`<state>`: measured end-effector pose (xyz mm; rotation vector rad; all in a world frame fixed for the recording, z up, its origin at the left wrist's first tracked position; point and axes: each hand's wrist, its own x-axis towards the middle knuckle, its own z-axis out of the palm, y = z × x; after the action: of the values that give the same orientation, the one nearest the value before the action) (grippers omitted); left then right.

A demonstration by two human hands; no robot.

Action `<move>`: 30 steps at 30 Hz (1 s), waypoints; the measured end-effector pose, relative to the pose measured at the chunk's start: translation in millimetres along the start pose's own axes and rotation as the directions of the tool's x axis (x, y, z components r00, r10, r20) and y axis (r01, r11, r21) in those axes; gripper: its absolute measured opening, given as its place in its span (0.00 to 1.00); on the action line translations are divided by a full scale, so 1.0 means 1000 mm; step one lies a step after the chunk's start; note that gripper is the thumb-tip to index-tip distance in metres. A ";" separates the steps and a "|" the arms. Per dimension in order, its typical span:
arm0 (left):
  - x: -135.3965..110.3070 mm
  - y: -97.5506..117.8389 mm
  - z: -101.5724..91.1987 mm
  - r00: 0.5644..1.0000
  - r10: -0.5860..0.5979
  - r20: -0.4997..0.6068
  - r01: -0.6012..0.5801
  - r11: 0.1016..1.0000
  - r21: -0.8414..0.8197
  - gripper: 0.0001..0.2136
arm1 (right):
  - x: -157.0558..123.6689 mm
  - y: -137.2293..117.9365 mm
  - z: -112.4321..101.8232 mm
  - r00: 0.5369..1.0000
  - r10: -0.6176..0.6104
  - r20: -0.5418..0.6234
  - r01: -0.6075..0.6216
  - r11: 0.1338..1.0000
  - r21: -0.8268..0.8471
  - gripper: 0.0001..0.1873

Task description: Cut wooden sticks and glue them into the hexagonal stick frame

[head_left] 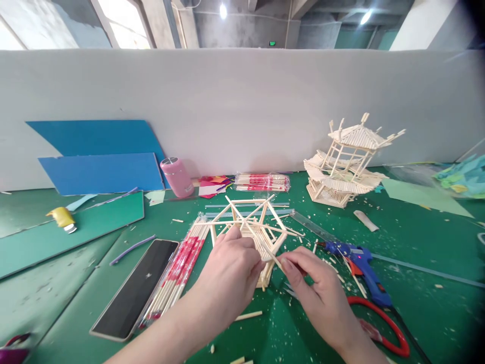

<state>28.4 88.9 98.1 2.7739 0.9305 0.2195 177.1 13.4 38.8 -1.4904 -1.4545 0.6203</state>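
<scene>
A six-sided frame of thin wooden sticks stands in front of me, with crossed sticks over its top. My left hand is closed at the frame's near side; its fingertips are hidden behind the knuckles, so what they grip does not show. Between thumb and fingers, my right hand pinches the near end of a wooden stick, which slants up to the left onto the frame. Red-handled scissors lie beneath my right hand, their blade tips showing on its left.
A blue glue gun lies at right. Behind stands a stick pagoda. On the left are packaged sticks, a black phone and a pink bottle. Scraps litter the green table; a white partition closes the back.
</scene>
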 end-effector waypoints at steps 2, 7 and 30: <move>0.000 0.000 -0.001 1.000 0.002 0.012 -0.002 1.000 -0.002 0.13 | -0.001 0.000 0.000 1.000 -0.001 0.001 0.001 1.000 0.004 0.10; 0.000 0.000 0.003 0.999 -0.018 0.030 0.018 1.000 0.026 0.14 | -0.003 -0.002 -0.001 1.000 0.004 0.001 -0.004 1.000 0.010 0.11; -0.130 -0.026 0.100 0.813 -0.185 -0.553 0.082 0.975 -0.205 0.15 | -0.056 0.047 0.014 0.960 -0.098 -0.263 0.065 0.989 -0.131 0.11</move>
<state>-68.6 15.0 -14.4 2.4917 1.1583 1.1018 178.1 -29.9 -21.6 -1.5332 -1.3524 0.2695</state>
